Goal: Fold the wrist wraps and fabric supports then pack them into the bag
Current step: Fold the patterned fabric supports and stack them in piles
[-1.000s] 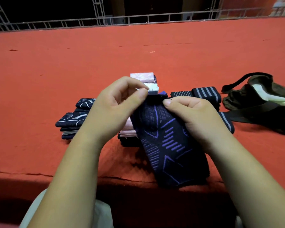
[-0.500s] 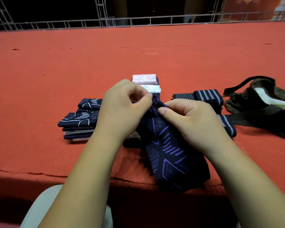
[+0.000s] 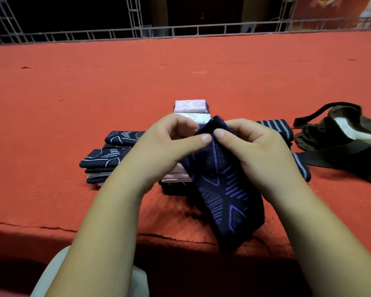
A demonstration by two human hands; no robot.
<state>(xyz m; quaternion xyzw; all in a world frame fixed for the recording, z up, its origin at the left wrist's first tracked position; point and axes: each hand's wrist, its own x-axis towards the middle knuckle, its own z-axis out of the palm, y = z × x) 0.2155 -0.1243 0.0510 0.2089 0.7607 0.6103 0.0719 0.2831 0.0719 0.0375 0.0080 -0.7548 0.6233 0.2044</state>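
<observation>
Fabric support (image 3: pixel 225 189), dark with purple lines, hangs from both hands on the person's side of the middle stack (image 3: pixel 190 106). Its lower end droops over the near edge of the red table (image 3: pixel 73 93). It is not yet folded and looks to be the piece in hand.

Left of the middle stack lies the left pile (image 3: pixel 107 155), dark wraps with white markings, folded flat and laid one on another. Their folding seems done. The left hand (image 3: pixel 165 144), in front of the middle stack, pinches the top edge of the fabric support between thumb and curled fingers. The middle stack itself shows pink and pale folded pieces on top and darker ones beneath, partly hidden by the hands. The right hand (image 3: pixel 257 146) pinches the same top edge from the other side, its thumb tip almost touching the left thumb.

Right of the middle stack sit the striped wraps (image 3: pixel 274 125), dark with grey bands. How many there are I cannot tell, since the right hand covers part of them. Farthest right of the middle stack lies the bag (image 3: pixel 341 133), olive-brown with a black strap, slumped open, a white item (image 3: pixel 351 133) showing inside.

By the look of it, folding is nearly finished. Packing has hardly begun, as every folded pile lies outside the bag.
</observation>
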